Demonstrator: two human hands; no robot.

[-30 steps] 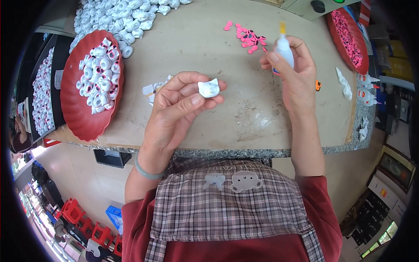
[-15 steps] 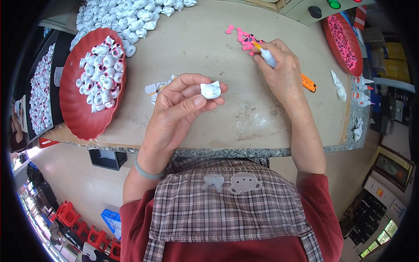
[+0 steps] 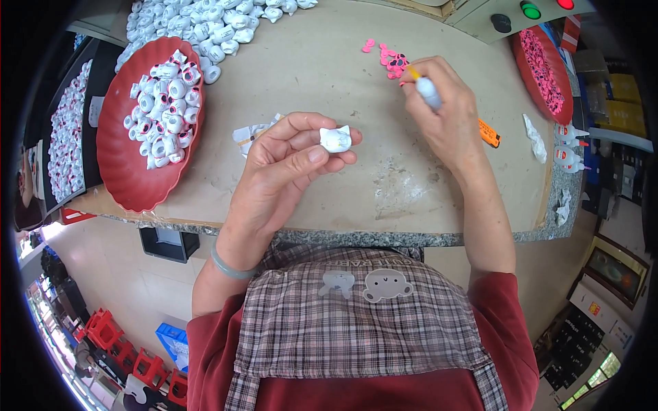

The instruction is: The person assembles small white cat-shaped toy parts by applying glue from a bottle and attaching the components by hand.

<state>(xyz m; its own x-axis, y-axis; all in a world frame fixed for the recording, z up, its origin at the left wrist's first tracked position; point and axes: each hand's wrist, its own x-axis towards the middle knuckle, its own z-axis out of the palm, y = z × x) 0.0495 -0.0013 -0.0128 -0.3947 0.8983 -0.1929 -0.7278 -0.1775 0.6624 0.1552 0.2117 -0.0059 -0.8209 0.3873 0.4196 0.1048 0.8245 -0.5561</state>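
Note:
My left hand (image 3: pixel 281 156) pinches a small white cat-head-shaped piece (image 3: pixel 336 140) between thumb and fingers, its two pointed ears upward. In my right hand (image 3: pixel 449 116) is a small whitish glue bottle (image 3: pixel 428 94) with a yellow tip, held above the tabletop. A bit of pink shows beside my right fingertips; whether it touches them I cannot tell. Just left of that hand lies a loose group of small pink pieces (image 3: pixel 393 59), some with dark faces.
At the left, a red scalloped dish (image 3: pixel 113 147) holds white pieces with pink-and-dark parts. Plain white pieces (image 3: pixel 199 27) are heaped at the back left. At the right are a red dish (image 3: pixel 566 103) of pink pieces, an orange marker-like item (image 3: pixel 489 133), glue bottles (image 3: pixel 567 157) and crumpled tissue (image 3: pixel 534 138).
My right hand has drawn slightly back from the pink group with the bottle. My left hand still holds the white piece in nearly the same place. The whole view has shifted a little.

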